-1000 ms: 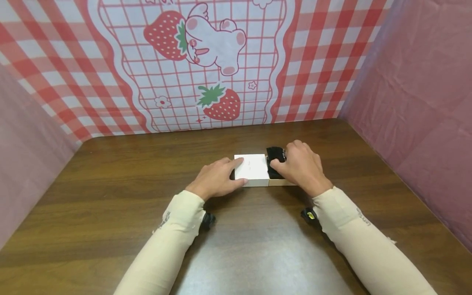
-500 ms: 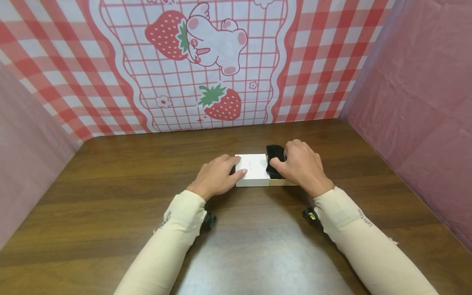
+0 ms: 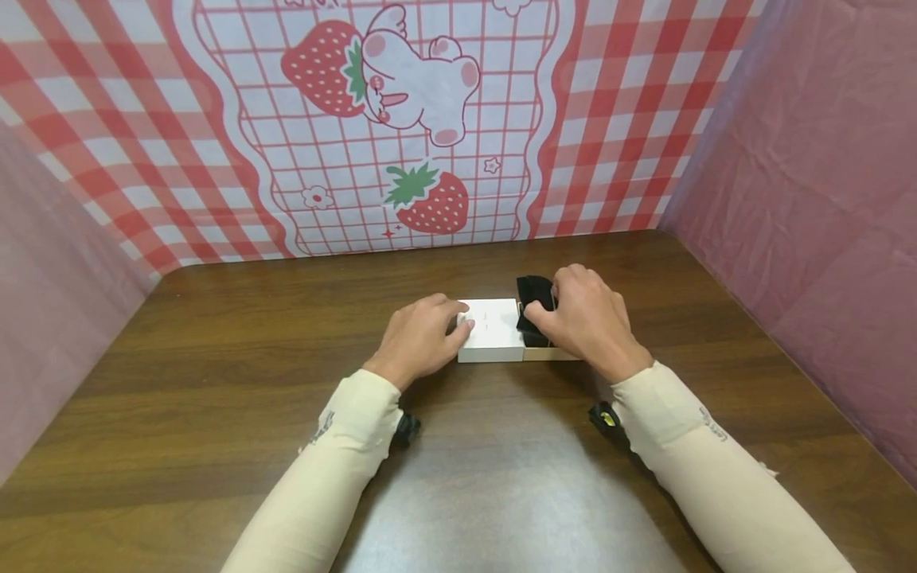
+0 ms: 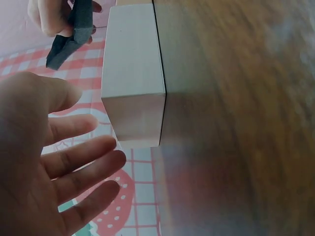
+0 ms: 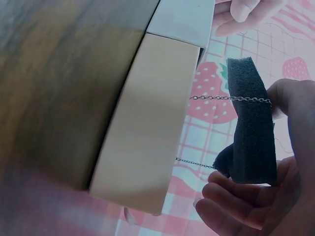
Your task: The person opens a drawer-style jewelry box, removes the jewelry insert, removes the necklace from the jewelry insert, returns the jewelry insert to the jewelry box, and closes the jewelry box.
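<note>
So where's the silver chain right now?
In the right wrist view, right of centre: the silver chain crosses the black foam that the right hand holds, and stretches left to the tan box.

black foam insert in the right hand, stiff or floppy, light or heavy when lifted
The black foam insert is probably light, since it looks porous. It likely flexes without going limp: it looks bent in the left wrist view. It may drag the silver chain, which crosses it and runs toward the tan box.

Both arms [image 3: 308, 477] reach forward, left grip [image 3: 419, 336] relaxed, right grip [image 3: 589, 320] curled in a pinch
</note>
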Tool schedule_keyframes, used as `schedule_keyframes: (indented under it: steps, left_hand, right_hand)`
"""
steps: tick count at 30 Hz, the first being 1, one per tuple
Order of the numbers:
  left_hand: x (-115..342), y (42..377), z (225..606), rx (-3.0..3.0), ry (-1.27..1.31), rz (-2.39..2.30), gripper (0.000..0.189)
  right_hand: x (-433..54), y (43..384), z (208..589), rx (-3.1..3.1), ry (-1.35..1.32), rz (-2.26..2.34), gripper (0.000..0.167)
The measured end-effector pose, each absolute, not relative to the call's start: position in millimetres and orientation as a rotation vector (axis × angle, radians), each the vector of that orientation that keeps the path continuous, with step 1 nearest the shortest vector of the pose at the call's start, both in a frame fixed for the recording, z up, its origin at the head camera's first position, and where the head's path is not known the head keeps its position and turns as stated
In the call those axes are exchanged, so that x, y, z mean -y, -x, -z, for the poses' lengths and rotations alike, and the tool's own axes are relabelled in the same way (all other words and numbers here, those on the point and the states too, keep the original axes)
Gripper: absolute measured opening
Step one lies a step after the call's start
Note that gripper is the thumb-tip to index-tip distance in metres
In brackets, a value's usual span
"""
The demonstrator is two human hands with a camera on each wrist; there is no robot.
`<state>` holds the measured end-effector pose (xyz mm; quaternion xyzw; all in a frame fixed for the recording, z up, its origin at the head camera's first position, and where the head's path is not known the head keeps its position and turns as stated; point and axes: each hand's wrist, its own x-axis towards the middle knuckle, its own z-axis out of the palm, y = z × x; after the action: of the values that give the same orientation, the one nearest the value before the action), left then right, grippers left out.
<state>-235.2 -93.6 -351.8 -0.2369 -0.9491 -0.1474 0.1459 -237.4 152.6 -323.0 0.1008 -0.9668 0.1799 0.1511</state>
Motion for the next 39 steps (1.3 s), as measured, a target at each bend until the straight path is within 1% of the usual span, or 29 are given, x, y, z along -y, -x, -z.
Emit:
schedule_keyframes:
  steps: [4,9,22,28,34,39]
  left_hand:
    - [90,234,351,2.697,0.675,0.487,0.03]
    - [83,229,345,2.7,0.67,0.637,0.031]
    - [76,224,341,2.692,0.693,0.718,0.032]
    - [71,223,341,2.648,0.717,0.96,0.038]
    - [66,221,342,2.586,0.776,1.252,0.039]
    - [64,218,341,2.579,0.759,1.397,0.039]
  right_hand:
    - [-152,235,321,2.771,-0.296,-0.517,0.038]
    - [-149,233,318,2.744,-0.324,-0.494,0.036]
    - [-142,226,311,2.696,-0.382,-0.471,0.033]
    - [-139,224,310,2.684,-0.392,-0.472,0.031]
    - [-138,222,309,2.674,-0.412,-0.466,0.032]
    - [-136,221,308,2.663,-0.418,-0.458,0.031]
